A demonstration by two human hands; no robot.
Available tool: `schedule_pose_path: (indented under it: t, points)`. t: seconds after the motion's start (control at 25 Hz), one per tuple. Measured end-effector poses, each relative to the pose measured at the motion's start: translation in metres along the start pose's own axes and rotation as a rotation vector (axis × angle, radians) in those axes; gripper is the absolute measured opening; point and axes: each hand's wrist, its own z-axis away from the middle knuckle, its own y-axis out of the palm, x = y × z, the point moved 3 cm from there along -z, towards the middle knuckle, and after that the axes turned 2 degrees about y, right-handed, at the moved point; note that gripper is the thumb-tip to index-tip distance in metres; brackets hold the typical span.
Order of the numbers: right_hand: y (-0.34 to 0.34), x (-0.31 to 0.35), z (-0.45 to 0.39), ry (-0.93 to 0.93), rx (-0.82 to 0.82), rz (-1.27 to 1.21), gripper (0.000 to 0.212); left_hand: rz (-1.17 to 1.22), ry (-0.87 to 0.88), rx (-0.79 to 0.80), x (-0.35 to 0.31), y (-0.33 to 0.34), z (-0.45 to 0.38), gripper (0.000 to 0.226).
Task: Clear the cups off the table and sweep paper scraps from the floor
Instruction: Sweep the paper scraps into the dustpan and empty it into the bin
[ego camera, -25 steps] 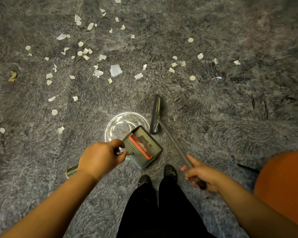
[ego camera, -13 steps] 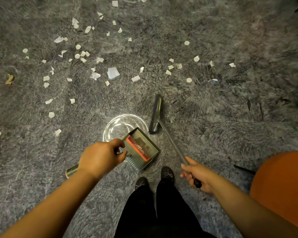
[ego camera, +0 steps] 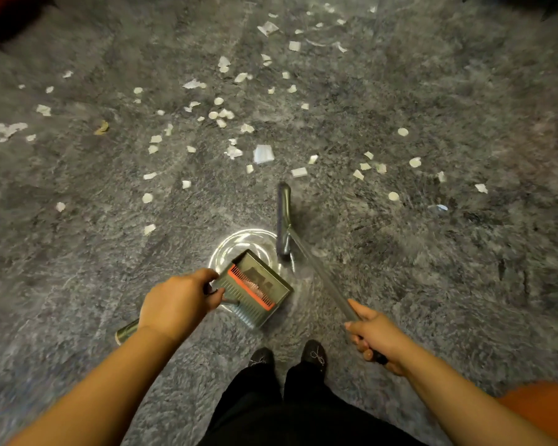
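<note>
Many white paper scraps (ego camera: pixel 264 154) lie scattered over the grey carpet (ego camera: pixel 432 91) ahead of me. My left hand (ego camera: pixel 178 302) is shut on the handle of a grey dustpan (ego camera: pixel 256 289) with an orange comb, held just above the floor in front of my feet. My right hand (ego camera: pixel 376 338) grips the long handle of a broom (ego camera: pixel 284 220), whose dark head rests on the carpet just beyond the dustpan, short of the nearest scraps. No cups or table show in the head view.
A bright ring of light (ego camera: pixel 245 249) falls on the carpet under the dustpan. An orange rounded object (ego camera: pixel 541 410) sits at the lower right. My black shoes (ego camera: pixel 314 357) stand below the dustpan. A yellowish scrap (ego camera: pixel 102 127) lies at the left.
The view has shifted so the scraps now lie further down and right in frame, and more scraps show at the top. Both hands keep their grips; the broom head stays near the dustpan.
</note>
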Motion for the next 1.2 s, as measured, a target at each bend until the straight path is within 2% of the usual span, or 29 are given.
schedule_pose_path:
  t: [0.2,0.4,0.6,0.76,1.0,1.2]
  points:
    - [0.052,0.067,-0.006,-0.082,0.111,0.168,0.062,0.064,-0.297,-0.153,0.073,-0.043,0.027,0.042]
    - [0.147,0.121,-0.017,-0.123,0.174,0.329,0.064,0.132,-0.465,-0.241,0.153,-0.07,0.049,0.04]
    - [0.263,0.176,-0.041,-0.134,0.233,0.415,0.064,0.156,-0.536,-0.284,0.248,-0.091,0.054,0.039]
    - [0.343,0.207,-0.063,-0.128,0.241,0.415,0.065,0.147,-0.555,-0.259,0.311,-0.104,0.048,0.038]
    - [0.426,0.272,-0.103,-0.09,0.245,0.418,0.062,0.146,-0.628,-0.239,0.381,-0.123,0.019,0.036]
    - [0.486,0.35,-0.172,-0.015,0.284,0.544,0.067,0.181,-0.736,-0.268,0.429,-0.131,-0.026,0.036]
